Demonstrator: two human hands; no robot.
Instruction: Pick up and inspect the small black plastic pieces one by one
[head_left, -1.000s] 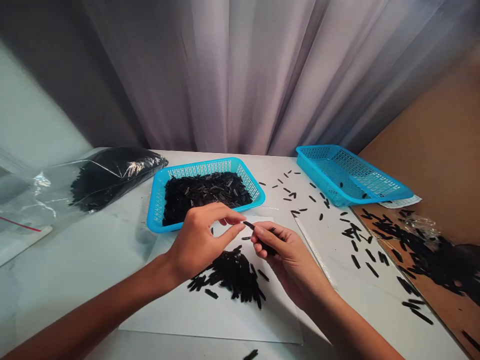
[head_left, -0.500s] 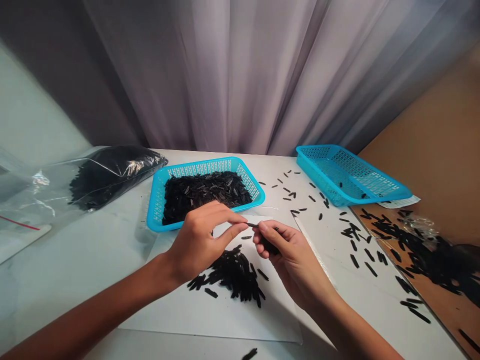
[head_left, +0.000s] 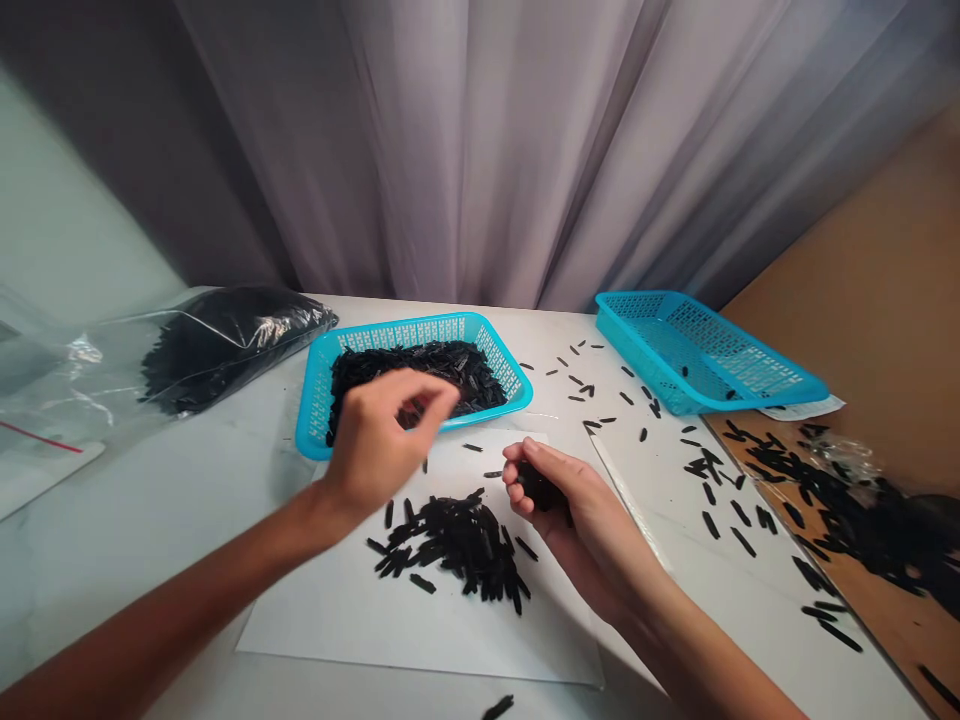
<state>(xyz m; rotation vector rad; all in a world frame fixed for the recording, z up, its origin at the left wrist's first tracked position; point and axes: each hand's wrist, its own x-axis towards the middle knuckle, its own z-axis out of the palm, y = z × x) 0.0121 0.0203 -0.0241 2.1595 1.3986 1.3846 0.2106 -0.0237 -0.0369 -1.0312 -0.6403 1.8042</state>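
**Cupped hold in progress; counts logged**

The right hand is cradling a small bunch of black plastic pieces against its palm, fingers curled closed around them and the bunch sitting just above the white sheet. The left hand is hanging over the near rim of the blue perforated basket, fingers loosely curled. No piece is showing in its grip, but the fingertips are partly hidden, so I cannot tell whether it is holding one.

Handling note: a relaxed cupped hold is keeping the bunch together; squeezing harder would likely spill pieces. Working low over the sheet keeps any dropped piece easy to find.

Counts: hands, 2. Blue baskets, 2: the near one is heaped with black pieces, and the far basket is holding about 2. Clear plastic bag of black pieces, 1. Heap on the sheet, 1, with about 3 strays lying above it. The loose pieces on the white table are running to several dozen, and the heap on the brown board is too dense to count.
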